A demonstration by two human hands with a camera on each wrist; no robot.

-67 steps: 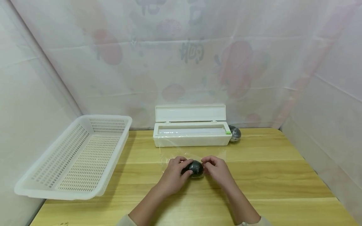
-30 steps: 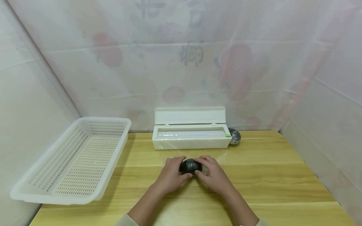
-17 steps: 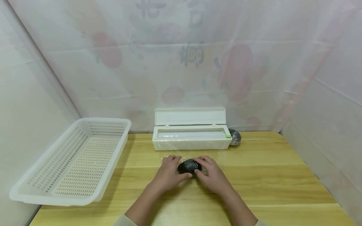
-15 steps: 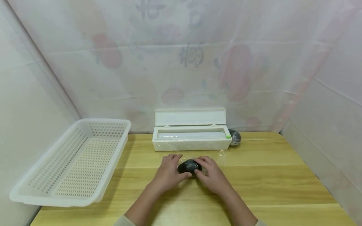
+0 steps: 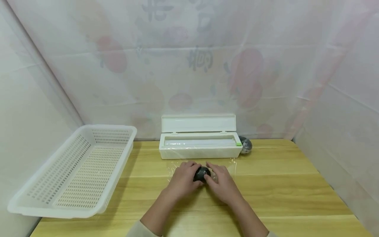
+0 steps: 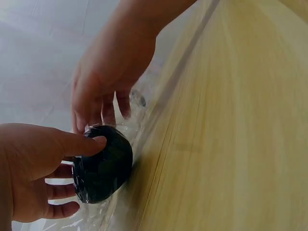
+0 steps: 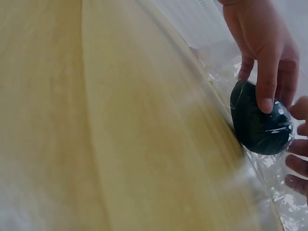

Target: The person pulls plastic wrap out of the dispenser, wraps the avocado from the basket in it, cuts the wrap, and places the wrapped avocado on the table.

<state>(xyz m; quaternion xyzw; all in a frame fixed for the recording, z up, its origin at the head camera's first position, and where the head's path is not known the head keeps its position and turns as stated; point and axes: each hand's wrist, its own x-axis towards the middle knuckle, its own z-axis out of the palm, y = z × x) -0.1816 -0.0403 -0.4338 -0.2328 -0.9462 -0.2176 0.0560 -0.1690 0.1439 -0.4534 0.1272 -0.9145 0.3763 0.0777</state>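
Observation:
A dark green, glossy avocado (image 5: 201,173) lies on its sheet of clear plastic wrap (image 5: 229,168), with film clinging to its skin in both wrist views. My left hand (image 5: 184,179) grips it from the left, thumb (image 6: 100,140) on its near side and fingers round the far side. At its right end is my right hand (image 5: 222,184), fingers loosely spread and fairly straight by the film; its thumb touches the avocado. In the right wrist view only fingertips of the right hand (image 7: 299,144) show, at the frame edge.
Behind the hands stands a white plastic-wrap box (image 5: 201,153), lid raised, roll inside. A second film-covered dark round thing (image 5: 245,145) sits at its right end, partly hidden. To the left is a white perforated basket (image 5: 102,177) on the wooden table (image 5: 281,194). Cloth walls surround the table.
Both hands held the avocado from its two ends. It has since turned, showing a rounder outline, and my left hand has shifted right and further round it. My right index finger has straightened away.

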